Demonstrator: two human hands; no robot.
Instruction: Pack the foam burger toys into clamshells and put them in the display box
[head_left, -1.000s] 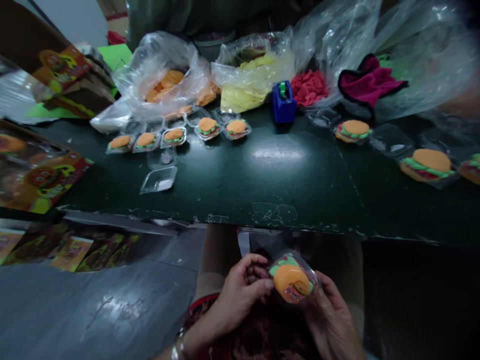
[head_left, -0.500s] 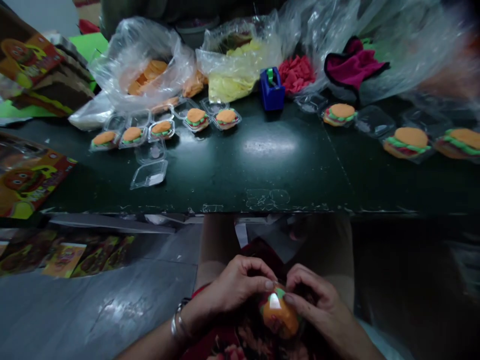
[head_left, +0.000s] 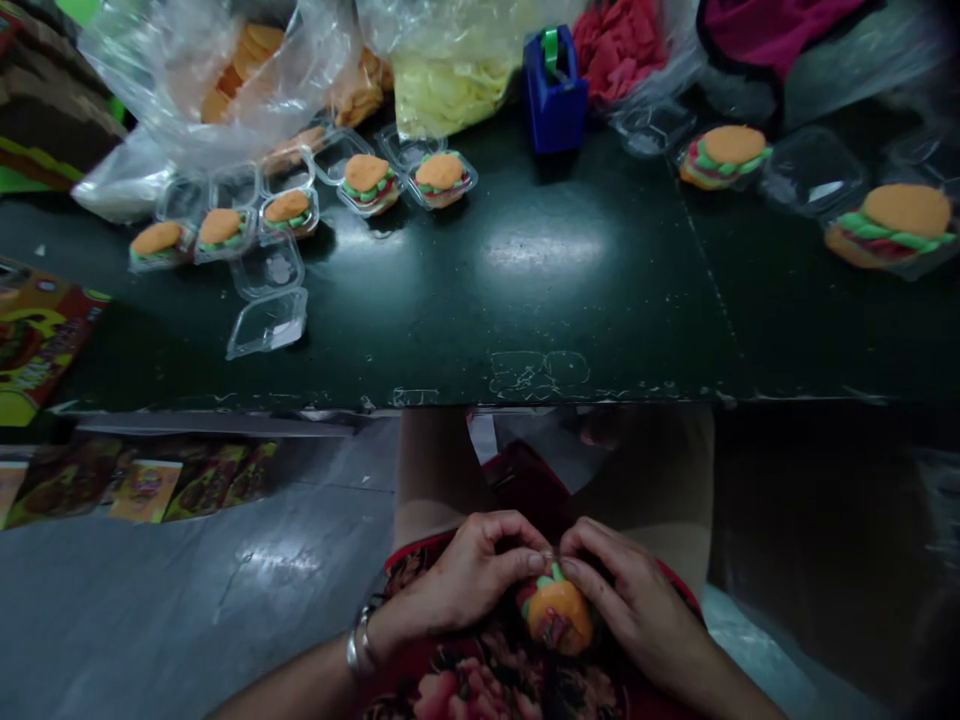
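Over my lap, both hands work at one small burger-shaped piece (head_left: 561, 612) with an orange bun and green and red layers. It appears to sit in clear plastic, though the plastic's outline is hard to make out. The thumb and fingers of my left hand (head_left: 484, 565) pinch its far edge from the left. From the other side, my right hand (head_left: 626, 590) pinches the same edge, its fingertips almost meeting the left ones. Exactly what lies between the fingertips is too small to see.
On the dark green table (head_left: 450, 310) stand several burgers in clear clamshells, including one burger (head_left: 441, 175). An open clamshell (head_left: 270, 320) lies at left. Behind are a blue tape dispenser (head_left: 555, 95), yellow pieces (head_left: 450, 90), red pieces (head_left: 619, 50) and a printed box (head_left: 37, 335).
The head view has tipped downward and come closer to the table. My fingertips have drawn together at the burger's far edge, and the bright reflection over it is gone.
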